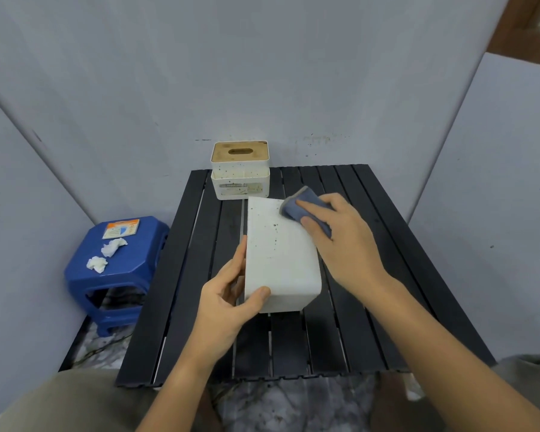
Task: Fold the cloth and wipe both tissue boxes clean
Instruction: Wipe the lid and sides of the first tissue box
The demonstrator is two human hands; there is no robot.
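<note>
Left hand (pixel 231 294) grips near box (pixel 279 254), lying on table (pixel 387 275), thumb and fingers curled round its near end. Right hand (pixel 334 235) presses folded cloth (pixel 303 207) flat-fingered on far top. Best: brace firmly, stroke over the specks. Second box (pixel 240 169) behind, upright.

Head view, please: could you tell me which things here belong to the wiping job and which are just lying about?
Part of the job:
- folded blue cloth, pressed by the right hand
- white tissue box, lying on its side, steadied by the left hand
- second tissue box with a wooden lid, upright at the back

Just lying about:
- blue stool
- crumpled tissues
- small card
</note>
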